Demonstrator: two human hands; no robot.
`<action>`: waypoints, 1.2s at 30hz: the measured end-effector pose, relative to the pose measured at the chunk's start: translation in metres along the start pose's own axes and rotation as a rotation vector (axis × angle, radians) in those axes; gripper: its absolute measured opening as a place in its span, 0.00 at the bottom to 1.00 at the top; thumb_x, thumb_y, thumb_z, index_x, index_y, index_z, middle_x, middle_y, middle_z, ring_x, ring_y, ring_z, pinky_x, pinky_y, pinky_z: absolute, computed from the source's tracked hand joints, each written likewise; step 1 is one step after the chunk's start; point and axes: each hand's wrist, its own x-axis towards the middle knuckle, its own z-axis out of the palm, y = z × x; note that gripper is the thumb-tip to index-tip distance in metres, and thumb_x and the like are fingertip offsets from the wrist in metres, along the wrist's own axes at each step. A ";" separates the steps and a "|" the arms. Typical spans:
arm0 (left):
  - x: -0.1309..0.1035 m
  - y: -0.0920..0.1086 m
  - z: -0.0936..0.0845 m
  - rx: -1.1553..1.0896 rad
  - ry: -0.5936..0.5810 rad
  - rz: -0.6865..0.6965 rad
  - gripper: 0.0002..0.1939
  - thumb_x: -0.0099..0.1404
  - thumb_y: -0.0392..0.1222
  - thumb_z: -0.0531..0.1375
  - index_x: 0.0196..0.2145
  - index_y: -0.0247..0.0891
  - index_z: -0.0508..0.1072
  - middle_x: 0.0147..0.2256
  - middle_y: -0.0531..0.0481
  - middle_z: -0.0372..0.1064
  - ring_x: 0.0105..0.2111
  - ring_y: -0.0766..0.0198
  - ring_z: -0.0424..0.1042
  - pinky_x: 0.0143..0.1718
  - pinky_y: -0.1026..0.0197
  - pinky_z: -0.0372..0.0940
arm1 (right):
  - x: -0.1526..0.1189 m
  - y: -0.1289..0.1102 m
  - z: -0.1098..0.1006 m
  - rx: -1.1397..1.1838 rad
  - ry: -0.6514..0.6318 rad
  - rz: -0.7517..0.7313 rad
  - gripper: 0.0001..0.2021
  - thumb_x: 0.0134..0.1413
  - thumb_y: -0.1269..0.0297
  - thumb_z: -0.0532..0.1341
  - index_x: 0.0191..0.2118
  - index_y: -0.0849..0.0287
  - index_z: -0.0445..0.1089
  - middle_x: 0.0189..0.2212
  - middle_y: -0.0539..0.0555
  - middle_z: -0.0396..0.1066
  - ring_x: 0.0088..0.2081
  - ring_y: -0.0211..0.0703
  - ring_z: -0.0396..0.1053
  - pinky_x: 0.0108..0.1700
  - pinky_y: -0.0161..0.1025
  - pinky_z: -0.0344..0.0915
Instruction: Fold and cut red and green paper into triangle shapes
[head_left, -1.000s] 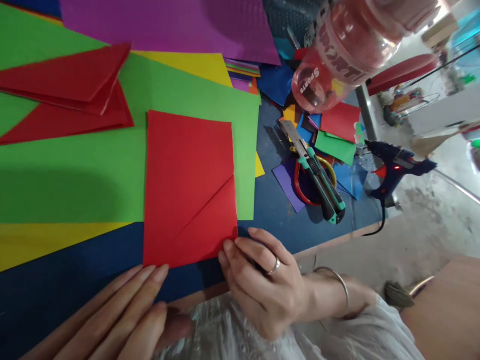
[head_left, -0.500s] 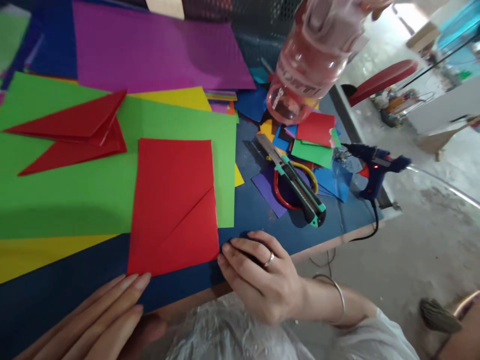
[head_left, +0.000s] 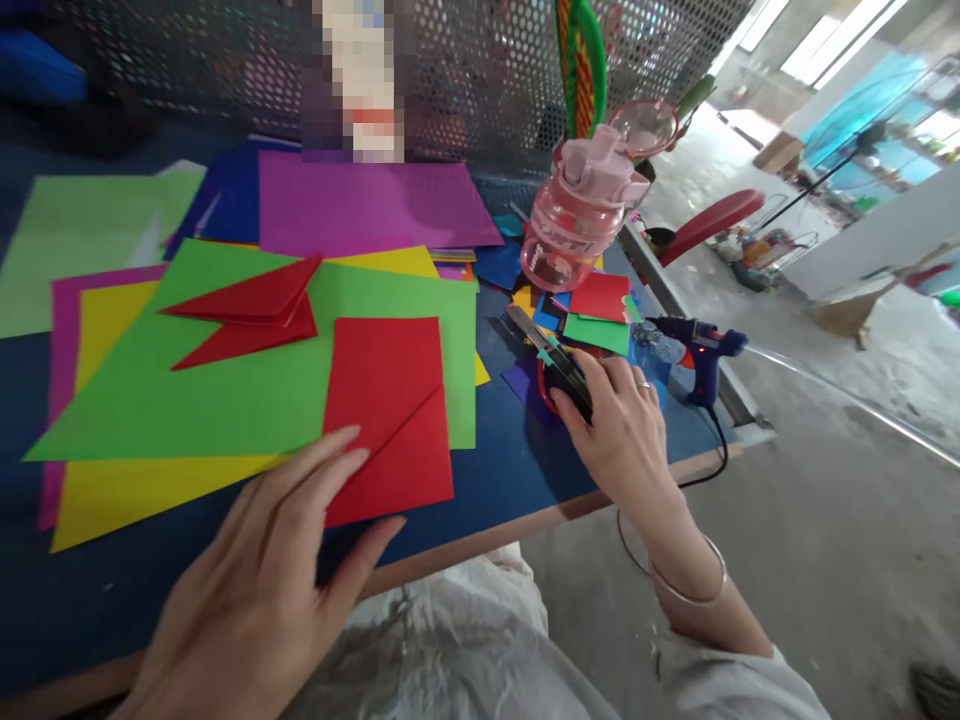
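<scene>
A folded red sheet of paper [head_left: 390, 400], with a slanting crease or flap at its lower right, lies partly on a green sheet [head_left: 247, 420]. My left hand [head_left: 277, 560] spreads over its lower left corner, fingertips touching the paper and thumb apart near its lower edge. To the right, my right hand [head_left: 622, 420] has its fingers and thumb round a black and teal utility knife [head_left: 566, 368], whose blade points up and left. Beneath the knife are scissors with red handle loops [head_left: 546, 385], largely covered. A folded red paper piece with pointed ends [head_left: 251, 310] rests on the green sheet.
Behind the paper scraps [head_left: 600, 310] stands a pink water bottle [head_left: 574, 220]. A blue glue gun [head_left: 701, 350] with a lit red light lies at the table's right edge, its cord hanging over. Purple [head_left: 375, 205] and yellow sheets [head_left: 150, 500] lie around the green one.
My right hand has moved from the red sheet's lower right corner to the utility knife and closed round it. My left hand has slid up onto the red sheet. The view has shifted.
</scene>
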 end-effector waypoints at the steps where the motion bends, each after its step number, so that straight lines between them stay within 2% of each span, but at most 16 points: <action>1: 0.009 0.004 0.001 0.066 0.006 0.045 0.32 0.76 0.41 0.64 0.71 0.32 0.60 0.64 0.34 0.70 0.61 0.45 0.75 0.61 0.46 0.73 | 0.000 0.001 0.002 -0.001 -0.006 -0.013 0.19 0.75 0.57 0.57 0.63 0.60 0.71 0.46 0.64 0.76 0.45 0.59 0.73 0.44 0.54 0.73; 4: 0.023 0.008 0.007 0.119 -0.002 0.098 0.31 0.79 0.50 0.58 0.71 0.31 0.59 0.59 0.32 0.74 0.58 0.44 0.77 0.57 0.45 0.76 | -0.007 0.000 0.000 0.060 0.042 -0.053 0.19 0.76 0.60 0.55 0.66 0.58 0.69 0.47 0.63 0.75 0.45 0.56 0.75 0.44 0.52 0.75; 8: 0.024 0.005 0.013 0.061 -0.025 0.097 0.28 0.80 0.56 0.53 0.67 0.33 0.62 0.53 0.34 0.77 0.53 0.44 0.80 0.53 0.44 0.77 | -0.029 -0.007 -0.019 0.180 0.077 -0.062 0.21 0.77 0.62 0.56 0.70 0.52 0.65 0.49 0.60 0.74 0.44 0.51 0.78 0.40 0.45 0.78; 14: 0.023 0.003 0.007 -0.140 -0.081 -0.070 0.19 0.77 0.50 0.57 0.61 0.45 0.66 0.51 0.44 0.76 0.46 0.54 0.81 0.46 0.54 0.79 | -0.063 -0.015 -0.039 0.221 0.006 -0.113 0.19 0.77 0.62 0.57 0.67 0.58 0.67 0.46 0.59 0.75 0.37 0.46 0.79 0.32 0.40 0.76; 18: 0.024 0.002 0.005 -0.149 -0.056 -0.057 0.16 0.76 0.47 0.58 0.58 0.46 0.68 0.46 0.48 0.75 0.42 0.58 0.80 0.42 0.59 0.78 | -0.075 -0.018 -0.042 0.268 0.003 -0.144 0.19 0.77 0.63 0.57 0.67 0.59 0.68 0.45 0.59 0.75 0.38 0.45 0.79 0.33 0.39 0.77; 21: 0.025 0.000 0.005 -0.131 -0.049 -0.031 0.14 0.75 0.47 0.58 0.57 0.46 0.68 0.45 0.49 0.76 0.40 0.60 0.80 0.40 0.61 0.77 | -0.076 -0.018 -0.042 0.281 0.062 -0.136 0.19 0.76 0.64 0.58 0.67 0.61 0.68 0.46 0.60 0.74 0.40 0.46 0.79 0.36 0.40 0.78; 26: 0.023 -0.001 0.005 -0.132 -0.103 -0.035 0.15 0.76 0.50 0.57 0.58 0.47 0.68 0.48 0.48 0.78 0.40 0.59 0.81 0.41 0.61 0.78 | -0.066 -0.020 -0.036 0.222 0.141 -0.100 0.19 0.77 0.63 0.57 0.67 0.61 0.68 0.47 0.61 0.75 0.41 0.46 0.79 0.37 0.40 0.77; 31: 0.019 -0.001 0.007 -0.082 -0.101 -0.033 0.16 0.78 0.56 0.53 0.58 0.51 0.68 0.50 0.50 0.79 0.40 0.56 0.81 0.45 0.56 0.79 | -0.055 -0.025 -0.030 0.173 0.069 -0.157 0.19 0.79 0.62 0.54 0.66 0.61 0.70 0.47 0.62 0.75 0.43 0.46 0.78 0.38 0.39 0.76; 36: 0.019 -0.001 0.009 -0.053 -0.054 0.030 0.16 0.80 0.56 0.52 0.58 0.51 0.67 0.50 0.51 0.79 0.43 0.55 0.82 0.47 0.55 0.78 | -0.058 -0.024 -0.032 0.175 -0.030 -0.269 0.18 0.78 0.65 0.53 0.64 0.63 0.73 0.47 0.62 0.76 0.40 0.47 0.77 0.38 0.43 0.75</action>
